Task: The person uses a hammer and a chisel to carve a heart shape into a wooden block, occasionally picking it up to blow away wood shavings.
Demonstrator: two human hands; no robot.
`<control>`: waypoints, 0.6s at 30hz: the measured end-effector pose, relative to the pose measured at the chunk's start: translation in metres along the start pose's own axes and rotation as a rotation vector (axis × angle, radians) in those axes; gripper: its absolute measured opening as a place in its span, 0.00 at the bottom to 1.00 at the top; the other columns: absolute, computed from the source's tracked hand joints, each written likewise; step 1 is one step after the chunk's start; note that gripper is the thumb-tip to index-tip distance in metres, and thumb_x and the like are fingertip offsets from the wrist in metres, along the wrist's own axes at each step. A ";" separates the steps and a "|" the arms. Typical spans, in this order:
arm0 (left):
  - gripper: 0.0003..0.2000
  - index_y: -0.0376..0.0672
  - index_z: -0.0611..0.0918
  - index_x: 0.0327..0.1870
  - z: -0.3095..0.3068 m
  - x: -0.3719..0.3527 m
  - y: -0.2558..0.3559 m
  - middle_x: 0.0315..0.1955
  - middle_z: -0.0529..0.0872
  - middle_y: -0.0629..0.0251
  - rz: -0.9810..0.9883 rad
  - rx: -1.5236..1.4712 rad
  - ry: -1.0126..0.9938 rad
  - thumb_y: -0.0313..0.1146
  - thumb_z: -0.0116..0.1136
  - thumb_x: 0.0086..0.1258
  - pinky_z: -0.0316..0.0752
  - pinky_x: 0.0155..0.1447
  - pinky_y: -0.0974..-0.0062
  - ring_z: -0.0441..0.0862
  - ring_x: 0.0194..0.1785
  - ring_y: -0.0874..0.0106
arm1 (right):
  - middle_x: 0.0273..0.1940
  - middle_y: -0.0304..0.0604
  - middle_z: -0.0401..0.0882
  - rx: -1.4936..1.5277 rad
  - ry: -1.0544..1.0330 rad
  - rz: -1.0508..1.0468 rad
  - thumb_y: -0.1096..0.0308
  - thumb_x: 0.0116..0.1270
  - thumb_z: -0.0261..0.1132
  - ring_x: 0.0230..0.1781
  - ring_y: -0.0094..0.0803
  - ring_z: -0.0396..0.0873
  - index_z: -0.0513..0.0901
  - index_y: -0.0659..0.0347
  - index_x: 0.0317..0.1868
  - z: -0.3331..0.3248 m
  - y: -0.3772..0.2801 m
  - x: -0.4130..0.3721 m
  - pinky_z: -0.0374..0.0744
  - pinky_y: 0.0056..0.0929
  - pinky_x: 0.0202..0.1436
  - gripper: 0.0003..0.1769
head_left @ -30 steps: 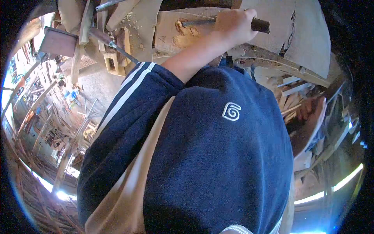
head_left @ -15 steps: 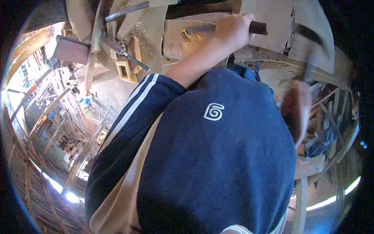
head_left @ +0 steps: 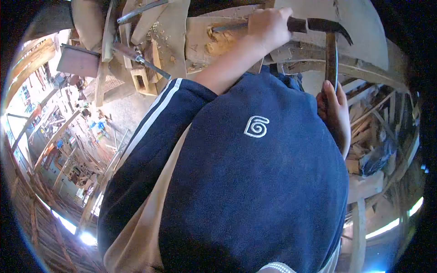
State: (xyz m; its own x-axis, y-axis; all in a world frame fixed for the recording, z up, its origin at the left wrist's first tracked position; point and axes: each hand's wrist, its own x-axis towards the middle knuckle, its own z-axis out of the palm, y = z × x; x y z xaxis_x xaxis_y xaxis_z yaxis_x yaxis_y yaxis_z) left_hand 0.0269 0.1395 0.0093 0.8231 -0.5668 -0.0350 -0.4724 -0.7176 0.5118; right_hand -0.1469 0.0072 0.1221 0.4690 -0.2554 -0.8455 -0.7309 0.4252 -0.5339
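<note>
1. The left hand [head_left: 268, 27] is clenched around the chisel [head_left: 230, 27], just right of the gouged hollow [head_left: 217, 43] in the wooden plank [head_left: 198, 32]. It has kept that place.
2. The right hand [head_left: 334, 109] hung low and well off the plank a second ago. It has swung up and now grips the handle of the hammer [head_left: 331, 50].
3. The hammer head meets the chisel's butt end, right of the plank. A blow is landing, so the blade, its tip at the hollow, is probably biting deeper.
</note>
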 end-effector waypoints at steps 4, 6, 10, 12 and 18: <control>0.10 0.50 0.83 0.35 0.005 -0.005 -0.006 0.28 0.87 0.58 0.040 -0.057 -0.003 0.40 0.66 0.53 0.78 0.42 0.58 0.86 0.35 0.58 | 0.17 0.28 0.64 -0.243 0.333 -0.273 0.58 0.72 0.60 0.13 0.18 0.62 0.74 0.51 0.32 -0.035 -0.014 -0.019 0.59 0.20 0.14 0.10; 0.11 0.49 0.83 0.35 0.007 -0.004 -0.006 0.28 0.87 0.58 0.031 -0.073 -0.015 0.41 0.67 0.53 0.78 0.42 0.58 0.86 0.35 0.58 | 0.19 0.30 0.66 -0.090 0.236 -0.299 0.61 0.71 0.61 0.14 0.18 0.63 0.74 0.52 0.33 -0.048 -0.019 -0.034 0.60 0.20 0.15 0.09; 0.11 0.49 0.83 0.35 0.005 -0.007 -0.007 0.29 0.87 0.58 0.049 -0.084 -0.042 0.41 0.67 0.53 0.78 0.43 0.59 0.86 0.37 0.58 | 0.18 0.30 0.64 -0.210 0.144 -0.308 0.60 0.72 0.59 0.13 0.18 0.61 0.73 0.54 0.36 -0.022 0.023 -0.005 0.59 0.20 0.14 0.09; 0.11 0.49 0.83 0.35 0.003 -0.008 -0.005 0.29 0.87 0.58 0.070 -0.048 -0.052 0.40 0.67 0.54 0.78 0.44 0.59 0.86 0.37 0.58 | 0.18 0.30 0.63 -0.249 0.113 -0.327 0.60 0.73 0.59 0.12 0.19 0.60 0.73 0.55 0.37 -0.005 0.035 0.006 0.58 0.20 0.14 0.10; 0.14 0.49 0.82 0.40 0.000 -0.012 -0.002 0.34 0.87 0.56 0.057 -0.053 -0.138 0.40 0.69 0.53 0.79 0.45 0.56 0.85 0.41 0.54 | 0.16 0.28 0.61 0.007 0.299 -0.186 0.56 0.74 0.57 0.11 0.17 0.57 0.69 0.51 0.33 -0.033 0.007 -0.040 0.55 0.19 0.13 0.13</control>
State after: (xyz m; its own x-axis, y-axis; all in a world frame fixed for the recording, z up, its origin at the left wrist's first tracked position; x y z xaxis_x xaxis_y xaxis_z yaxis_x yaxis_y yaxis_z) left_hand 0.0179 0.1474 0.0088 0.7424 -0.6589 -0.1208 -0.4967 -0.6624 0.5609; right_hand -0.1875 -0.0077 0.1520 0.4270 -0.5713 -0.7009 -0.6427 0.3536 -0.6797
